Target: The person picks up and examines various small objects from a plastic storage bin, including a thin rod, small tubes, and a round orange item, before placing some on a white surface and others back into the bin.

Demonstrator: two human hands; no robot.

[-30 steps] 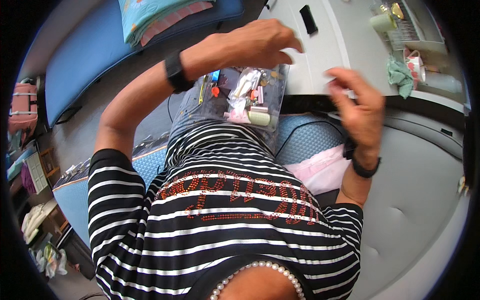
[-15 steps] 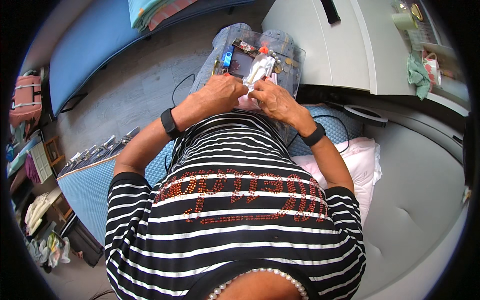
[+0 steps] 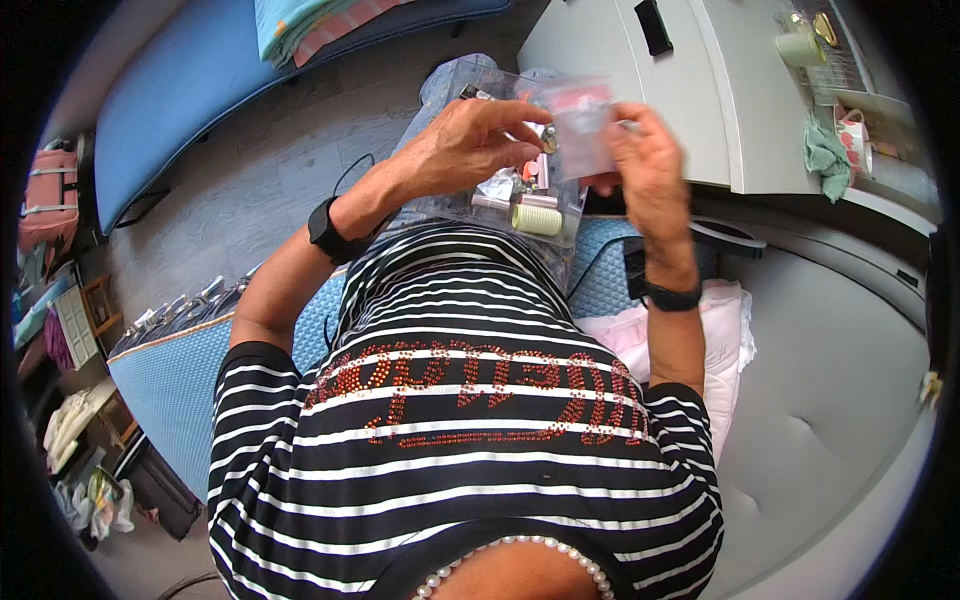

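Note:
A small clear plastic zip bag [image 3: 582, 135] with a pinkish-red band along its top is pinched in my right hand [image 3: 648, 155], raised above the far right side of a clear plastic box [image 3: 450, 205] on my lap. What the bag holds is too hazy to tell. My left hand [image 3: 475, 145] hovers over the box, left of the bag, fingers curved and apart with nothing seen between them. Beneath the hands, the box holds a light green cylinder [image 3: 537, 219], a crumpled white wrapper [image 3: 498, 187], pinkish tubes and other small items. Part of its contents is hidden by my left hand.
Right of the box stands a white cabinet [image 3: 590, 50], with a green cloth [image 3: 826, 155] and a patterned mug [image 3: 851, 137] on its shelf. A blue bench [image 3: 200, 110] runs along the left. Pink bedding [image 3: 705, 325] lies beside my right arm, near a dark cable.
Both hands have risen from the near side of the box and moved apart, the right one away to the right with the zip bag. The green cylinder now shows.

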